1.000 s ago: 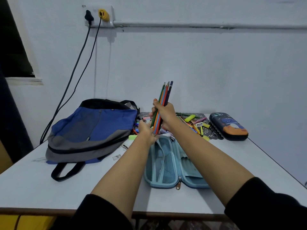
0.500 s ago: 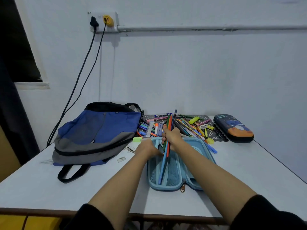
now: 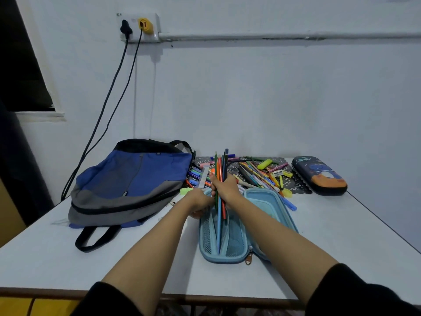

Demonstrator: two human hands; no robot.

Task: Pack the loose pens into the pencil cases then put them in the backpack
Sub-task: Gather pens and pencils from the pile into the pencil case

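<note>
While my right hand (image 3: 225, 190) wraps round a bundle of pens (image 3: 220, 166), its fingers (image 3: 213, 187) curl tight about the middle of the bundle, which stands nearly upright. The upper ends rise above my fist, and the lower ends dip into the open light blue pencil case (image 3: 262, 201). One long light blue pen in the bundle reaches down along the mesh pocket toward the near end of the case.

My left hand (image 3: 200, 201) sits at the far left rim of the same case, just beside my right hand, with its fingers bent downward. Whether they pinch the rim or only press on it, I cannot tell.

The case lies opened flat on the tabletop (image 3: 341, 236), its zipper pull at the near edge. Beyond it, the loose pens (image 3: 257, 174) lie scattered over a black mat (image 3: 298, 187) by the wall. A dark pencil case (image 3: 319, 176) lies closed at the right end of the mat. The backpack (image 3: 132, 179) lies flat to the left, near the open case but apart from it, with its strap trailing toward me. A pale green block (image 3: 186, 191) lies between the backpack and my left hand.
</note>
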